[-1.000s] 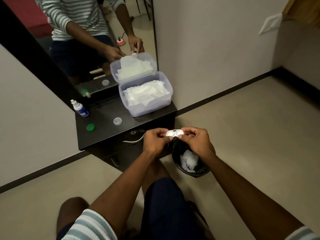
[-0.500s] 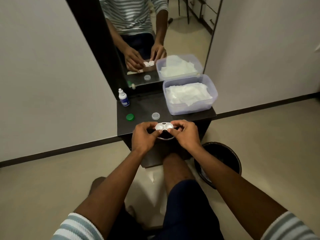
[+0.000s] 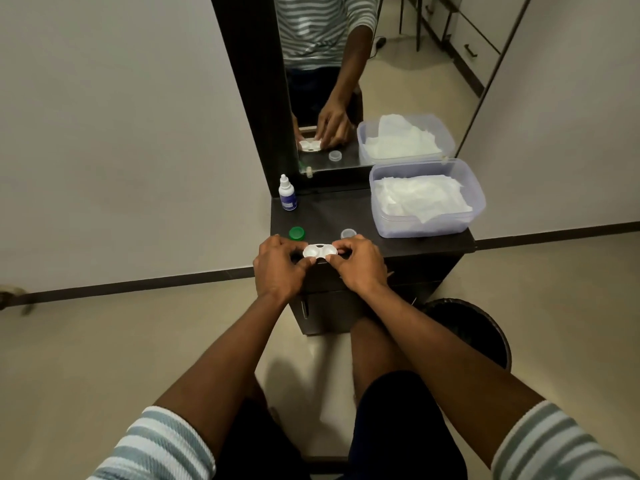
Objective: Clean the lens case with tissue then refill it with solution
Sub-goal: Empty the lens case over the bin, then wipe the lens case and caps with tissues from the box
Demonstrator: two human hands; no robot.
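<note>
Left hand [image 3: 277, 268] and right hand [image 3: 360, 265] each pinch one end of the white lens case [image 3: 319, 251], both wells uncapped, at the front edge of the dark stand [image 3: 346, 216]. Solution bottle [image 3: 287, 194] back left; blue label unreadable. Green cap [image 3: 296, 233] and clear cap [image 3: 348, 233] lie just behind the hands. Tissue tub [image 3: 427, 199] fills the right side; the stand's middle is bare.
</note>
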